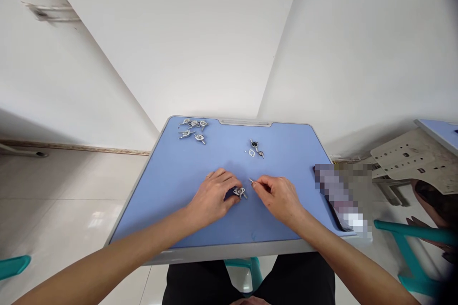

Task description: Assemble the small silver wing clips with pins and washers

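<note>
On the blue desk top (171, 190), my left hand (214, 195) has its thumb and fingers closed around a small silver metal part (239, 192) with an oval two-hole flange and short prongs. Just to the right, my right hand (281, 198) pinches a thin, short metal piece (251, 180) between thumb and forefinger, its tip pointing at the flanged part across a small gap. Beyond my hands lie a round black-centred part (254, 144), a flat oval metal plate (251, 153) and another small dark part (261, 154).
Several similar flanged metal parts (194, 124) are grouped at the desk's far left corner. A flat dark-edged item (338, 219), mostly pixelated, lies along the right edge. White walls stand behind the desk. A green stool frame (411, 233) and another desk (440, 131) are at right.
</note>
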Demonstrator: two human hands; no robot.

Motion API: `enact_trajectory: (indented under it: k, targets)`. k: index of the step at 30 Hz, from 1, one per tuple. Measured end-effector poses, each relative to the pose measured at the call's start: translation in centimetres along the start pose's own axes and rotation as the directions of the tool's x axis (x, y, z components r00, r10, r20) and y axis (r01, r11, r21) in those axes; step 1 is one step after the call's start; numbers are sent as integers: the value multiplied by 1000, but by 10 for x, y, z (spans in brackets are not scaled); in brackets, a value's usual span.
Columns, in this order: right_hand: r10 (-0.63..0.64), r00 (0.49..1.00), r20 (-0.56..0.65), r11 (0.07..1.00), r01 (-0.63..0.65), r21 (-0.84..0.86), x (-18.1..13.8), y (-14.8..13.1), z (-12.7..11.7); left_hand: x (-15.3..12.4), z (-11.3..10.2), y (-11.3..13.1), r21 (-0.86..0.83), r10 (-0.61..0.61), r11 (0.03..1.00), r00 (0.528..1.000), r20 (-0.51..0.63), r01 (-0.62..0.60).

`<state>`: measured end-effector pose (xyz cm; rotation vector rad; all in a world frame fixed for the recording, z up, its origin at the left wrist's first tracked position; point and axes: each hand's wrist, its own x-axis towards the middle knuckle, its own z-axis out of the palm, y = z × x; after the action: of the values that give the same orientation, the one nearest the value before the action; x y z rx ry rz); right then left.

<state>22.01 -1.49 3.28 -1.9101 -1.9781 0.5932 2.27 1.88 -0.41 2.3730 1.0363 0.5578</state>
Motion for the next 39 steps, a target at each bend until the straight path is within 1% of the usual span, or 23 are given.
enact_trajectory:
  k: [2,5,16,19,22,26,33,37,39]
  targets:
    - [-11,1000,-13,999,11,38,-5,6,-1,1,-1,0,7,-16,1000,1000,2,16]
    - [-48,998,-30,997,50,51,-12,12,2,3,-2,-1,17,-11,1000,1000,3,11]
    - [-171,984,-57,985,172,23,-17,22,15,3,-3,-7,-43,54,998,998,27,-53]
    - [-233,968,-91,972,228,-56,-20,23,22,3,-4,-7,-57,60,997,998,27,-59]
    - [-294,951,-93,946,276,-168,-22,22,28,3,-5,-7,-53,64,997,998,30,-62]
    - [-345,934,-88,921,319,-225,-22,19,33,3,-5,-8,-50,68,997,997,33,-66]
    - [-369,922,-119,913,336,-230,-21,20,36,5,-6,-6,-47,57,997,997,44,-55]
    - [-378,911,-165,918,346,-192,-23,20,36,5,-7,-4,-62,29,998,999,42,-26]
    - [-380,910,-167,920,352,-172,-24,21,33,5,-7,-3,-68,26,997,999,33,-23]
